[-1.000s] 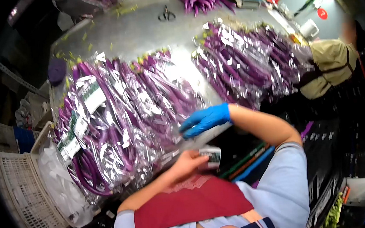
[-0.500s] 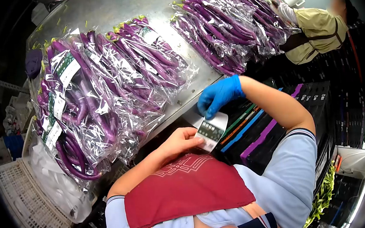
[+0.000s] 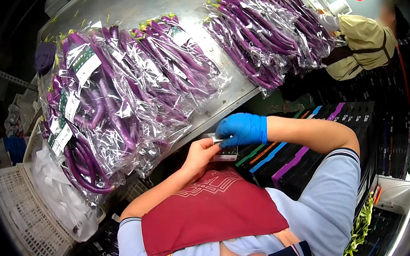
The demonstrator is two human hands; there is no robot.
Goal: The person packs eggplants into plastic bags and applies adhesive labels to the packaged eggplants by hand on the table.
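Observation:
My bare left hand [image 3: 200, 155] is closed, pinching a printed label [image 3: 225, 157] in front of my chest. My right hand [image 3: 242, 129], in a blue glove, is closed against the same label, its fingertips touching those of the left. Most of the label lies hidden under the glove; a whitish edge shows between the fingers. Just beyond both hands is the metal table's edge [image 3: 228, 110]. Clear bags of long purple eggplants [image 3: 114, 107] lie on it to the left, some bearing green and white labels [image 3: 84, 64].
More bagged eggplants [image 3: 265, 33] lie on the table's far right, beside a co-worker's sleeve [image 3: 366, 38]. Black crates [image 3: 312, 162] with coloured strips stand by my right arm. A white plastic basket [image 3: 27, 209] with plastic bags [image 3: 66, 200] is at left.
The label has tilted down and is now mostly covered. My gloved right hand has come down and left to meet my left hand, which has risen slightly.

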